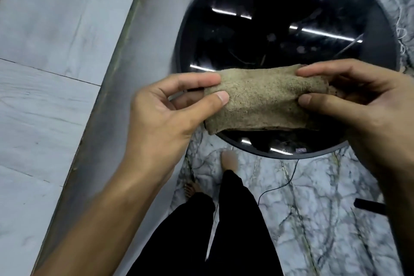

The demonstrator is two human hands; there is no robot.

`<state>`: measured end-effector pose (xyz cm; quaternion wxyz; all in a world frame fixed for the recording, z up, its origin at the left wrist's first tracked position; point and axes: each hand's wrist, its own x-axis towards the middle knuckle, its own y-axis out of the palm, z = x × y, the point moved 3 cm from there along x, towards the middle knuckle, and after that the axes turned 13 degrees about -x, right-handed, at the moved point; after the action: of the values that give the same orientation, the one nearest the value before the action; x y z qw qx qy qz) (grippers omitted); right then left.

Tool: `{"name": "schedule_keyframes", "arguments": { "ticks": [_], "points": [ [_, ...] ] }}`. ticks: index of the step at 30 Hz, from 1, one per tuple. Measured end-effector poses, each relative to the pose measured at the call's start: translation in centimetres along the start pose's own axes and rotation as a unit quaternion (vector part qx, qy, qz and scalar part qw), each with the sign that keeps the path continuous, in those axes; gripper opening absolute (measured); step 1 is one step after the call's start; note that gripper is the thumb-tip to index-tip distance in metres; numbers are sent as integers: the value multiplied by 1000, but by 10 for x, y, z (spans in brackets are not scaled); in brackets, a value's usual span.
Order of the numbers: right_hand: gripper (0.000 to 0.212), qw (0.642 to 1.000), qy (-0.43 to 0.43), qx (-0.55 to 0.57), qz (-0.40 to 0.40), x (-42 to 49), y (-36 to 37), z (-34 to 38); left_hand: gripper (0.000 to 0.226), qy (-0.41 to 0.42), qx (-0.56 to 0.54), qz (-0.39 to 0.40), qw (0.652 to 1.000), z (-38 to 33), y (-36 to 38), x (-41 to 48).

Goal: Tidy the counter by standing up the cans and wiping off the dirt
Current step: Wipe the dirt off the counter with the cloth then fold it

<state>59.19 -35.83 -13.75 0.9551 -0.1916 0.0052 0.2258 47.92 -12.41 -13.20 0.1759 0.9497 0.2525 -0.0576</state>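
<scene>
A folded, dirt-coloured brown cloth is stretched between both hands above a round black bin. My left hand pinches the cloth's left end between thumb and fingers. My right hand grips its right end the same way. The grey counter runs along the left side. No cans are in view.
The bin stands on a marbled white floor. A thin black cable lies on the floor near the person's legs in black trousers and bare feet. The counter's edge slants from upper middle to lower left.
</scene>
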Motion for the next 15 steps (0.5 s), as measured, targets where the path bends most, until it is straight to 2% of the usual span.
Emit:
{"name": "schedule_keyframes", "arguments": {
  "ticks": [6, 15],
  "points": [
    [31, 999, 36, 4, -40, 10, -12, -51, 25, -26, 32, 11, 999, 50, 23, 32],
    [32, 991, 108, 30, -74, 32, -10, -147, 26, -90, 103, 4, 991, 138, 38, 85]
  ]
}}
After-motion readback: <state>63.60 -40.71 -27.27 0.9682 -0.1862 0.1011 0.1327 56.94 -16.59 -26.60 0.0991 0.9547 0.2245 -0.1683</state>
